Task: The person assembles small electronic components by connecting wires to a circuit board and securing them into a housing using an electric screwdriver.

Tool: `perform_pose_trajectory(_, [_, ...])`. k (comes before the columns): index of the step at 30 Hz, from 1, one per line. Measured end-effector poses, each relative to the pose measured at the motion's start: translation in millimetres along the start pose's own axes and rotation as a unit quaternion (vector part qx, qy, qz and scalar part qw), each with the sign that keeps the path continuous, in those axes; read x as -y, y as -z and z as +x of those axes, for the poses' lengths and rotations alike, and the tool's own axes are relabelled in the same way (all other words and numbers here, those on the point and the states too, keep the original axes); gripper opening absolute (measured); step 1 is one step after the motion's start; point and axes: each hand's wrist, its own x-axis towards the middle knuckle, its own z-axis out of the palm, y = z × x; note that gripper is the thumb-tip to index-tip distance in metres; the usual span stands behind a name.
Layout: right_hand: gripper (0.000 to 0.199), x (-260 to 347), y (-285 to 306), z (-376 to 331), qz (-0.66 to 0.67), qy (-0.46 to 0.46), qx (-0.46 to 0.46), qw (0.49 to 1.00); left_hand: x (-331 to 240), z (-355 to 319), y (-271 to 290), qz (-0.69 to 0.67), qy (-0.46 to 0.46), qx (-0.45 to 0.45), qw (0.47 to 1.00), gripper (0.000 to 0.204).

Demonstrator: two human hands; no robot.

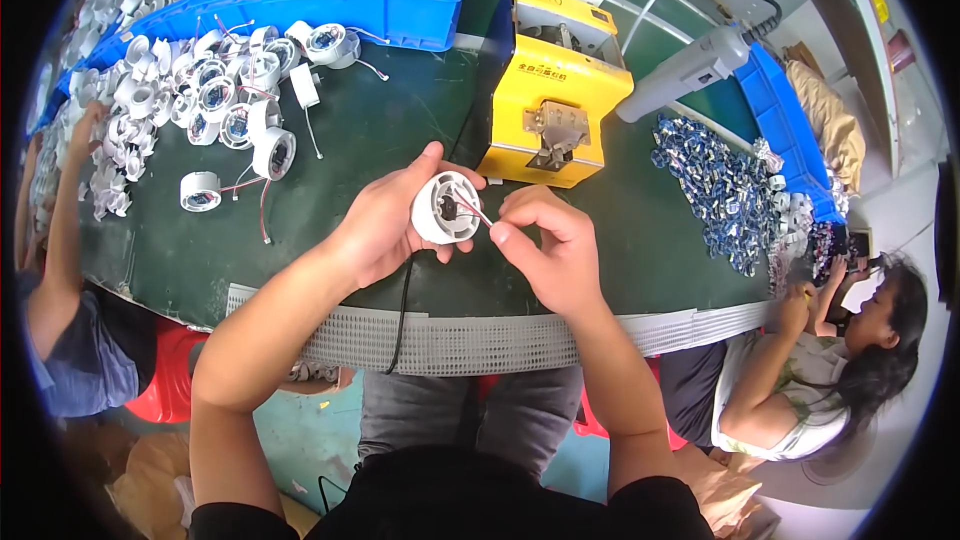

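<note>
My left hand [378, 220] is closed around a white round plastic housing [430, 218], its open side tilted up. Inside the housing a small dark part can be seen, and thin red and white wires [474, 210] come out of it. The wires' free end is pinched between the thumb and forefinger of my right hand [556, 248], just right of the housing. A yellow machine [550, 70] with a metal mechanism on its front stands on the table beyond my hands.
Similar wired housings [216, 95] are heaped at the left, before a blue bin [380, 5] of white parts. Right of the machine lie a grey handheld tool [685, 73] and a pile of small blue parts [715, 190]. Co-workers sit at both sides. A black cable [403, 312] hangs over the table edge.
</note>
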Motion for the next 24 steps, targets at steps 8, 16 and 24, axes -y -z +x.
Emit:
perform_pose_trajectory(8, [0.008,-4.8,-6.2,-3.6,0.038,-0.104,-0.04,0.993,4.2,2.8,-0.8,-0.013,-0.024,0.004,1.0,0.05])
perform_pose_trajectory(16, [0.018,-2.4,-16.8,0.3,0.022,-0.065,-0.113,0.991,7.4,-0.5,-0.8,-0.034,-0.036,0.052,0.997,0.036])
perform_pose_trajectory(24, [0.018,7.8,-0.9,2.8,-0.322,0.185,-0.109,0.922,1.5,-2.0,-4.6,-0.09,-0.052,0.032,0.994,0.038])
